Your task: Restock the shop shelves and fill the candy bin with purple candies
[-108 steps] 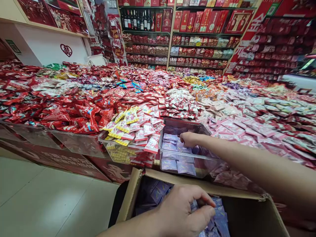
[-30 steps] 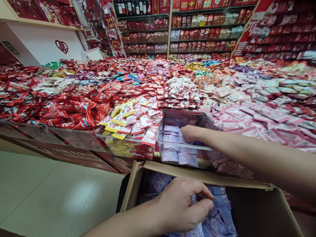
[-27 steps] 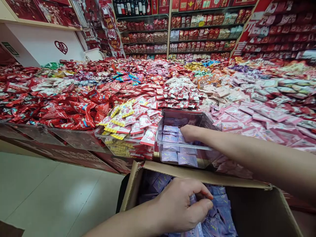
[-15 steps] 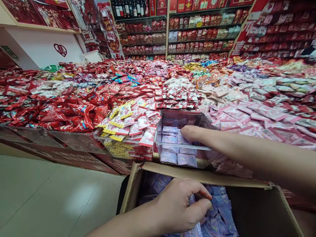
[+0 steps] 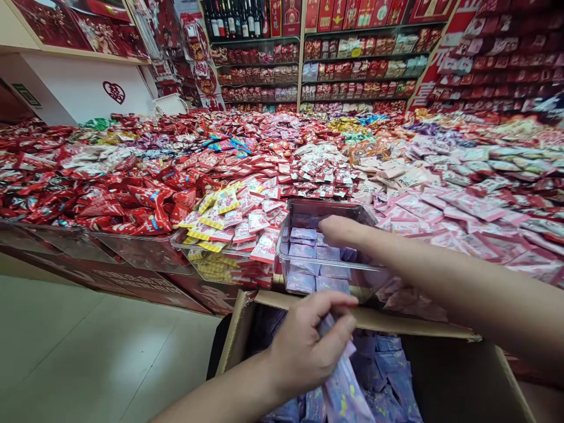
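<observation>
My left hand [image 5: 306, 338] is raised over an open cardboard box [image 5: 405, 324], its fingers closed around shiny purple candy packets [image 5: 346, 390] that hang down from the grip. More loose purple packets [image 5: 390, 364] lie inside the box. Beyond the box's far edge stands a clear plastic bin [image 5: 361, 271] with purple packets [image 5: 304, 251] stacked in neat rows. My right hand [image 5: 339, 231] reaches into that bin from the right, above the rows. Its fingertips point down and away, so their grip is hidden.
Left of the bin sits a bin of yellow and red-white packets [image 5: 233, 226], then heaped red packets [image 5: 132, 205]. Pink packets [image 5: 445, 217] are piled on the right. Shelves [image 5: 361, 53] of red goods and bottles line the back. Tiled floor [image 5: 101, 352] shows at lower left.
My left hand has risen slightly and moved left, lifting the purple packets so more of them show. My right hand has shifted a little farther back and up within the bin.
</observation>
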The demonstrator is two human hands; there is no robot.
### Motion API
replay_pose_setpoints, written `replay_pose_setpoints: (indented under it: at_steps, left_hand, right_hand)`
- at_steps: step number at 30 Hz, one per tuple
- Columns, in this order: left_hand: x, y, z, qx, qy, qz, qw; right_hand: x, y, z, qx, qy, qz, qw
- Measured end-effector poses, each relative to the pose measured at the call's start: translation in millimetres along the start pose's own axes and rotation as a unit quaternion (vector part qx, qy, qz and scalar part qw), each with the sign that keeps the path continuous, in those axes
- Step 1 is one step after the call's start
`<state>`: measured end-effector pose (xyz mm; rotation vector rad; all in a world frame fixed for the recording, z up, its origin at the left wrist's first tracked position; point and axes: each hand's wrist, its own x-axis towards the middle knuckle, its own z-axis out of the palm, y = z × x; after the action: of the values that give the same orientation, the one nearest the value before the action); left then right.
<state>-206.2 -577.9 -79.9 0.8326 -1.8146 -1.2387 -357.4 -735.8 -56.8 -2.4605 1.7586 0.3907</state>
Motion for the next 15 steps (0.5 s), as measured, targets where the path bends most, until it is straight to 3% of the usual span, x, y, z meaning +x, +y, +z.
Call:
replay_pose_setpoints:
  at_steps: [4, 6, 8, 11, 15]
  left_hand:
    - [6, -7, -7.7, -0.08, 0.143, 0.089, 0.982]
    - [9, -9, -11.2, -0.067, 0.198, 0.119, 0.971]
    - [11, -9, -13.2, -0.045, 0.23, 0.134, 0.963]
    - [14, -8, -13.6, -0.026, 0.235, 0.131, 0.963]
    - [15, -4, -13.3, -0.086, 0.162, 0.071, 0.98]
  right_hand:
    - [-47, -13, -35, 0.021, 0.121, 0.005, 0.992]
    - [-84, -25, -36, 0.141, 0.192, -0.013, 0.971]
    - [-120, -38, -22, 0.291, 0.171, -0.016, 0.941]
    - [-153, -54, 13, 0.436, 0.102, -0.063, 0.892]
    - [-161, -58, 45, 0.554, 0.125, -0.045, 0.822]
